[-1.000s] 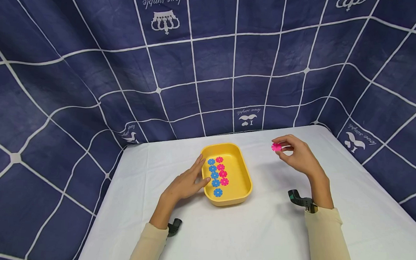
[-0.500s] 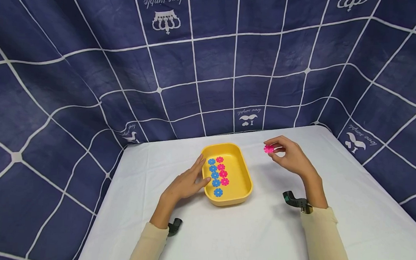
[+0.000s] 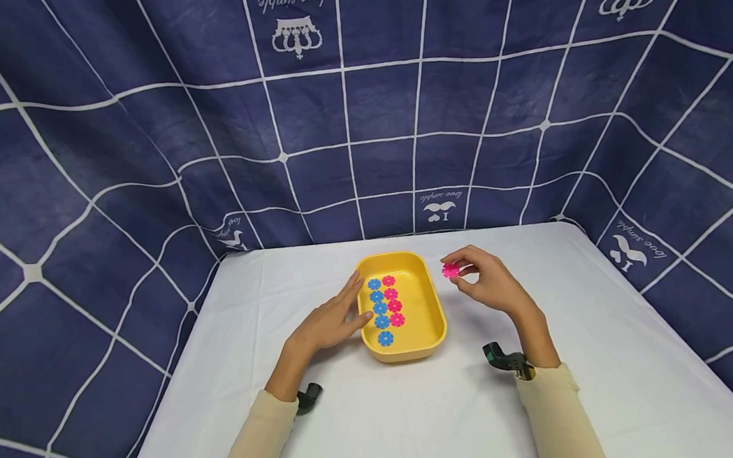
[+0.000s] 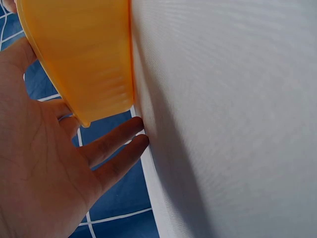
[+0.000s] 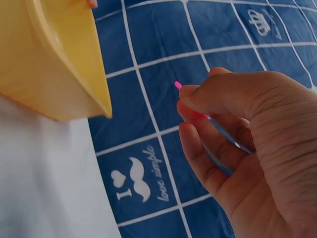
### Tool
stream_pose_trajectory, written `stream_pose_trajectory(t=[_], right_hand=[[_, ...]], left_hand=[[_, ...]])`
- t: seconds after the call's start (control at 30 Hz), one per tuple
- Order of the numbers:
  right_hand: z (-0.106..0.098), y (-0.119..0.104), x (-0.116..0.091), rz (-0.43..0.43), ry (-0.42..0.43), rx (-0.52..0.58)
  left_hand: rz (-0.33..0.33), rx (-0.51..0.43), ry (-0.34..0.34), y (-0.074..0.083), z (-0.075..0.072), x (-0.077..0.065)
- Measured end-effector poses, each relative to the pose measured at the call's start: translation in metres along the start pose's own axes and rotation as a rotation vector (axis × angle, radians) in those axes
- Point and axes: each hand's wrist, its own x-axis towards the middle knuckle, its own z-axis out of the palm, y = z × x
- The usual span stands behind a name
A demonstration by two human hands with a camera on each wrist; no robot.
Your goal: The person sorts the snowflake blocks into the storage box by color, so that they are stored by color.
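A yellow tray [image 3: 423, 299] stands on the table, several blue interlocking discs [image 3: 380, 308] in a column along its left side. Beside them runs a shorter column of pink interlocking discs [image 3: 395, 306]. My left hand [image 3: 328, 322] holds the tray's left rim, thumb lapped over the edge. In the left wrist view, two outer fingers [image 4: 119, 161] stretch past the tray wall to the table surface. Just right of the tray, my right hand [image 3: 489, 282] pinches one pink interlocking disc [image 3: 450, 270] between thumb and fingertips; only its edge [image 5: 177, 85] shows in the right wrist view.
A white cloth [image 3: 380, 419] covers the table. Dark blue curtains [image 3: 386, 111] with white lines hang behind it and at both sides. Black wrist cameras [image 3: 506, 358] are strapped at both forearms.
My right hand has moved left and slightly toward me with the pink disc, closer to the tray's right rim. The left hand and the tray stay in place.
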Motion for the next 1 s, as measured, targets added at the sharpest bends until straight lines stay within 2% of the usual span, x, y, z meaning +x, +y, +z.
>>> stream_pose_trajectory(t=[0.5, 1.0], right_hand=[[0.027, -0.017, 0.008, -0.055, -0.103, 0.029], [0.048, -0.033, 0.012, -0.045, -0.217, 0.074]], left_hand=[[-0.013, 0.011, -0.008, 0.001, -0.001, 0.001], [-0.017, 0.014, -0.007, 0.002, -0.001, 0.002]])
